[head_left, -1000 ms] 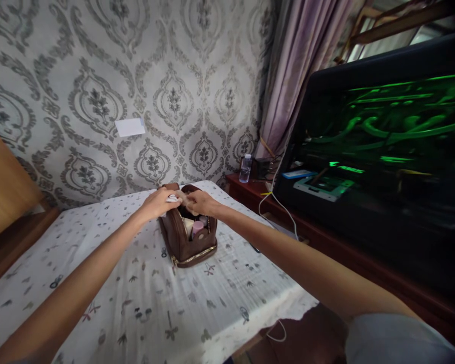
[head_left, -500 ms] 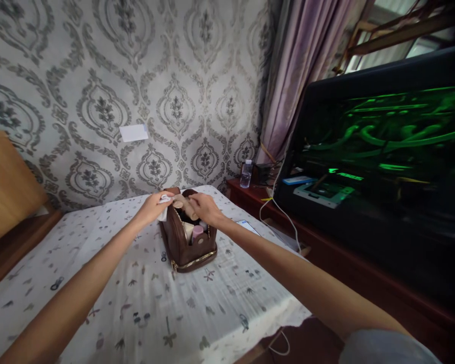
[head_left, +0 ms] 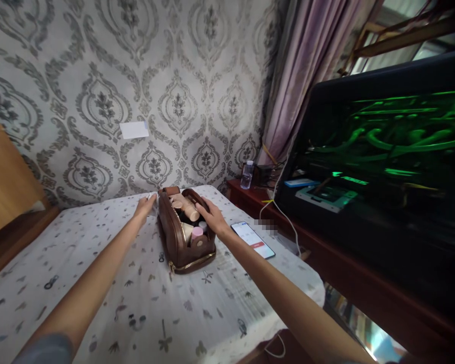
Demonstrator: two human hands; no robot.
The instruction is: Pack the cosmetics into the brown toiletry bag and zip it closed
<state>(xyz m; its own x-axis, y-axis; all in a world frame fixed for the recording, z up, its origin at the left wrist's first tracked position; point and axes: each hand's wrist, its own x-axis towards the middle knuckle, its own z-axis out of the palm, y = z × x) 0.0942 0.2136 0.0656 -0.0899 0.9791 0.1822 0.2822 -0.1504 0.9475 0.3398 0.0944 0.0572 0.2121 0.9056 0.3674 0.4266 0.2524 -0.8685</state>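
A brown leather cosmetic bag point(head_left: 169, 240) stands unzipped on the patterned white cloth. Inside lie a beige tube point(head_left: 189, 210), a pink-capped container point(head_left: 197, 233) and other small cosmetics, partly covered by one another. My right hand point(head_left: 213, 216) grips the bag's right rim, with the thumb toward the opening and the other fingers along the side flap. To the left of the bag, my left hand point(head_left: 145, 206) is closed around a whitish crumpled piece point(head_left: 153, 206), mostly hidden and too small to identify surely.
A phone point(head_left: 253, 240) with a lit screen lies right of the bag. Beyond it, a water bottle point(head_left: 246, 175) stands on a dark red desk point(head_left: 233, 188) beside a large black computer case point(head_left: 364, 217). A white cable point(head_left: 288, 215) hangs there. A wooden box point(head_left: 7, 177) is at left.
My left hand has drawn back left from the bag with the whitish piece. My right hand has let go of the beige tube inside and moved to the right rim. The phone shows more fully.
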